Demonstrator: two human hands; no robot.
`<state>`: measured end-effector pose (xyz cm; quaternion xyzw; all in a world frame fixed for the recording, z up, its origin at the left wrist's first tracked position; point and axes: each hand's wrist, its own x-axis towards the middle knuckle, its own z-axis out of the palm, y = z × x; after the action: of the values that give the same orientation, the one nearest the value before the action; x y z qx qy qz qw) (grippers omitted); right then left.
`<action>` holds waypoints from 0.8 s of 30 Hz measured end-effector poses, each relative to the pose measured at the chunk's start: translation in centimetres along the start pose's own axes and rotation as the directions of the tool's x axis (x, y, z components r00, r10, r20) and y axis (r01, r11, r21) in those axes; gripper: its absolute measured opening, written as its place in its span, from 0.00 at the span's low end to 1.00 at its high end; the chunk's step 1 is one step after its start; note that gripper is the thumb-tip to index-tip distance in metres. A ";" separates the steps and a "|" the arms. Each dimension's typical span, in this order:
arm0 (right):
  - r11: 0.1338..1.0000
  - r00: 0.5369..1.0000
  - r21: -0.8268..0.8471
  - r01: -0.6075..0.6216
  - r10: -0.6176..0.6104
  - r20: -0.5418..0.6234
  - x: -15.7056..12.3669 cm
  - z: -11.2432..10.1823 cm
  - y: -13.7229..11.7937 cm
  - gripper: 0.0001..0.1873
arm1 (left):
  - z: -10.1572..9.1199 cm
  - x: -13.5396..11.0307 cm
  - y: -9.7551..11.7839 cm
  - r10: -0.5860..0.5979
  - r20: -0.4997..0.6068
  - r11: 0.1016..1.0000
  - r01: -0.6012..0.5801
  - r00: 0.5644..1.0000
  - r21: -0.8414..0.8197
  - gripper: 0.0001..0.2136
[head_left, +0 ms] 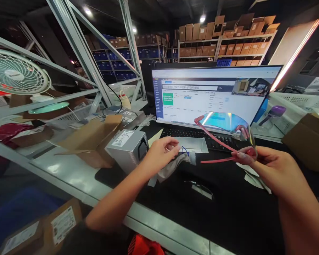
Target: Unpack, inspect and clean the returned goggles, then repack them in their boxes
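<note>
2 hands work above a black mat (228, 212) in front of a monitor (215, 94). The sunglasses (224, 129) hang in the air just before the screen's lower edge, above the keyboard (199, 135). Their long axis runs left to right, the mirrored lens curving across from a pink corner on the left to the hinge on the right. The lens faces up and away toward the monitor. 1 pink temple arm lies nearly level, pointing left from the right hand (271, 168); the other slants from the lens's upper left corner down toward the right.

The right hand is closed in a pinch on the sunglasses at the right hinge, thumb and fingertips pressed on the pink frame, wrist bent and forearm coming in from the lower right. The left hand (162, 152) is curled around a pale cloth pouch (175, 164), fingers folded over its top edge near a blue cord (185, 150); the pouch droops down to the mat. The left forearm stretches in from the lower left.

Just left of that hand sits a grey box (126, 148), beside an open cardboard box (93, 138). A small fan (16, 72) stands on the shelf at far left.
</note>
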<state>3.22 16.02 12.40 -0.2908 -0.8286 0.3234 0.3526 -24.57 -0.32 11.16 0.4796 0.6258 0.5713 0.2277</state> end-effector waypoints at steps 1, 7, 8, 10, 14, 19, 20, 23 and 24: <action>0.999 0.999 0.035 -0.016 0.015 0.034 0.0 0.3 -0.2 0.17 | 0.4 -0.4 -0.3 -0.008 0.033 1.000 0.009 0.999 -0.027 0.17; 0.968 0.961 0.241 -0.067 -0.002 0.275 -0.4 3.2 -2.0 0.23 | 4.7 -1.9 -0.5 0.187 0.119 0.912 -0.127 0.975 -0.389 0.21; 0.963 0.953 0.261 -0.069 -0.014 0.304 -0.4 3.5 -2.1 0.23 | 5.1 -2.1 -0.4 0.216 0.107 0.898 -0.155 0.970 -0.411 0.18; 0.954 0.938 0.292 -0.074 -0.032 0.344 -0.4 3.8 -2.3 0.23 | 5.2 -2.5 -0.1 0.235 0.078 0.904 -0.189 0.969 -0.383 0.15; 0.946 0.935 0.308 -0.100 -0.016 0.354 -0.2 2.7 -1.8 0.22 | 3.5 -3.1 0.5 0.205 0.154 0.954 -0.161 0.967 -0.254 0.19; 0.951 0.955 0.291 -0.106 0.015 0.298 -0.1 1.0 -1.3 0.22 | 0.6 -2.8 1.1 0.114 0.363 0.992 -0.085 0.925 -0.095 0.21; 0.945 0.956 0.304 -0.118 0.026 0.291 -0.1 0.8 -1.2 0.22 | 0.2 -2.7 1.1 0.095 0.373 0.995 -0.076 0.923 -0.065 0.22; 0.931 0.964 0.338 -0.138 0.049 0.261 -0.1 0.3 -1.0 0.21 | -0.9 -2.5 0.5 0.059 0.306 0.997 -0.071 0.950 0.030 0.23; 0.934 0.968 0.333 -0.131 0.049 0.244 -0.1 0.1 -0.9 0.20 | -1.1 -2.5 0.0 0.050 0.254 0.995 -0.070 0.966 0.069 0.24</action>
<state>2.98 15.33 12.95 -0.2221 -0.7797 0.5120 0.2838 -24.44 -3.03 10.76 0.5755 0.5987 0.4877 0.2693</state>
